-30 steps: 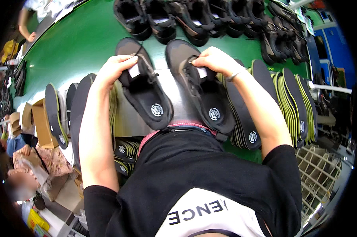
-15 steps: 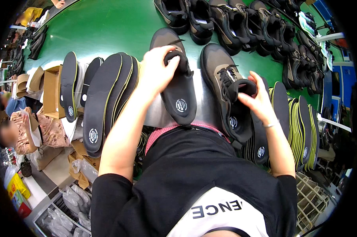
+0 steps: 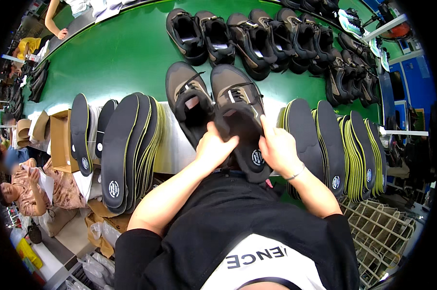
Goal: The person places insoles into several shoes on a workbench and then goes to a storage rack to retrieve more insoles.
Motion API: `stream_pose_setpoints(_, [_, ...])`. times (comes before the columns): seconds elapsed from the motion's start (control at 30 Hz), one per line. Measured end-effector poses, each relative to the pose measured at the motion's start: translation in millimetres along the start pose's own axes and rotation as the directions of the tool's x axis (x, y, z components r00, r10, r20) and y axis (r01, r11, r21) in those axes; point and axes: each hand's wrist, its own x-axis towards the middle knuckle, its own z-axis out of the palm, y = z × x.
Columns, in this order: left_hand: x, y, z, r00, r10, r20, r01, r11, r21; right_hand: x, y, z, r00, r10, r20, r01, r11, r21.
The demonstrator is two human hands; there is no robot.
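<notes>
Along the near side of the green table (image 3: 117,67), your left hand (image 3: 214,147) and right hand (image 3: 281,150), fingers curled closed, pinch opposite edges of the brown-and-black shoe (image 3: 238,113), apparently spreading it above its insole (image 3: 253,162), so next likely calls for an even hold.

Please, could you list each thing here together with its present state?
Right shoe: held, insole inside
Left hand: gripping right shoe's collar
Right hand: gripping the collar's other side
Left shoe: upright beside it
Back-row shoes: upright, lined up
Insole stacks: on both sides
Cardboard box: open
</notes>
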Motion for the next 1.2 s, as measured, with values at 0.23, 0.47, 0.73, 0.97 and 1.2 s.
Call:
stream_pose_setpoints(0.23, [-18.5, 43.8, -67.1, 0.968, 0.176, -0.180, -0.248, 0.778, -0.577, 16.8, -5.9, -81.9, 0.928, 0.128, -0.350, 0.150, 0.732, 0.664])
stream_pose_setpoints(0.47, [56.6, 86.7, -208.8, 0.933, 0.110, -0.343, -0.258, 0.869, -0.422, 34.4, -5.7, -91.3, 0.960, 0.033, -0.277, 0.162, 0.742, 0.650])
stream_pose_setpoints(0.73, [222.0, -53.7, -338.4, 0.812, 0.080, -0.578, -0.100, 0.995, -0.004, 97.3, 18.8, -16.3, 0.996, 0.056, -0.067, -0.023, 0.908, 0.419])
stream_pose_setpoints(0.97, [258.3, -100.6, -304.5, 0.711, -0.223, -0.667, 0.547, 0.771, 0.325, 214.0, -2.6, 52.0, 0.998, -0.007, -0.065, 0.012, 0.997, 0.074])
stream_pose_setpoints(1.2, [254.6, -93.1, -341.4, 0.792, 0.381, -0.476, -0.058, 0.824, 0.564, 290.6, -20.6, 111.9, 0.953, 0.254, 0.164, -0.287, 0.931, 0.224])
